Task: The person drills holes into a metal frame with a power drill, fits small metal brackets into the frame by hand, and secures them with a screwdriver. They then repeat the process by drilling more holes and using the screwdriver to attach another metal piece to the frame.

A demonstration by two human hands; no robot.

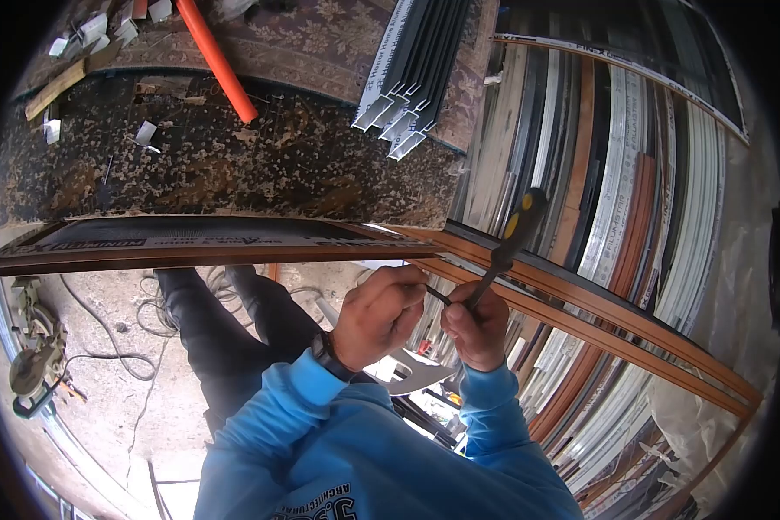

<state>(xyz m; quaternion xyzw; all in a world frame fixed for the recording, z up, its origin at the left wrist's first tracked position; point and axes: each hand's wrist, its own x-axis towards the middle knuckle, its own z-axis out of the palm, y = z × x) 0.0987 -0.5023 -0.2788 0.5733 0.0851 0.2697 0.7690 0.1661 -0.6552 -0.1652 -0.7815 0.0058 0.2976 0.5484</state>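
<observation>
Screwdriver [510, 243] — in right grip [477, 328]

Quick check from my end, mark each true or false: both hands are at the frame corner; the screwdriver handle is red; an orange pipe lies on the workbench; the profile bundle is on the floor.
1. Both hands meet at the brown frame corner. True: left hand and right hand are there.
2. The screwdriver handle is red. False: black and yellow, in the right hand.
3. An orange pipe lies on the workbench. True.
4. The profile bundle is on the floor. False: on the workbench.
</observation>
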